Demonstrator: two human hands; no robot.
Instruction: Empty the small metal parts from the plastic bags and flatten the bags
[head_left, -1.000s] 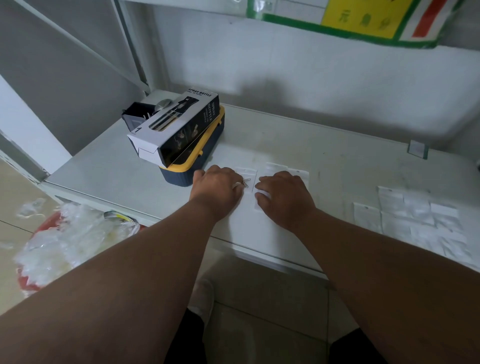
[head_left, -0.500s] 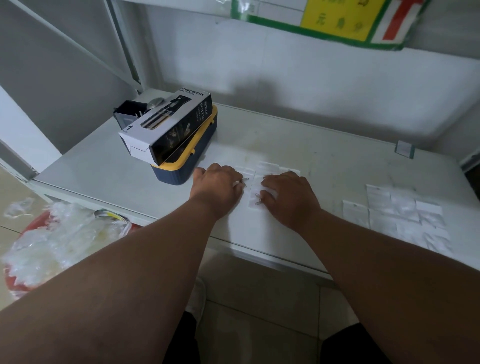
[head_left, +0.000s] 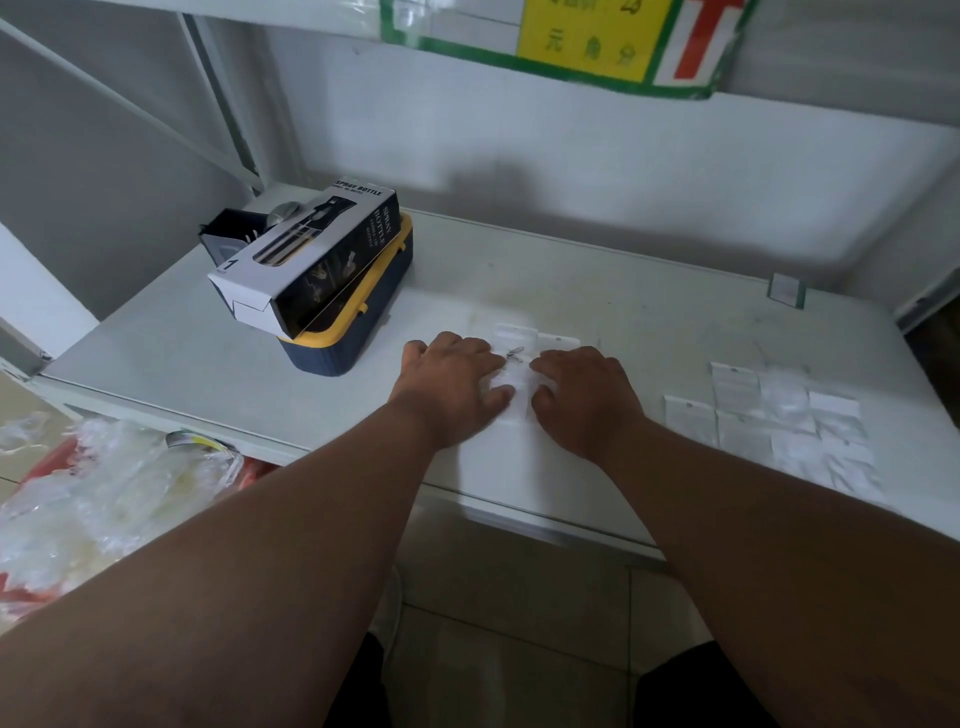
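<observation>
The white shelf top (head_left: 623, 291) is smooth and scuffed, under a pale wall. My left hand (head_left: 449, 382) and right hand (head_left: 587, 397) lie palms down, fingers flat, pressing thin clear plastic bags (head_left: 519, 387). Small metal parts (head_left: 514, 354) glint just beyond, between my fingertips. Flattened bags (head_left: 774, 421) lie right. Far left, a box (head_left: 306, 260) reads "SPRAY BOTTLE".

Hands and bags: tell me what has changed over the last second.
Little. The metal part now lies bare between the left hand and right hand, which have shifted only slightly and still press the bags. The flattened bags and box stayed put.
</observation>
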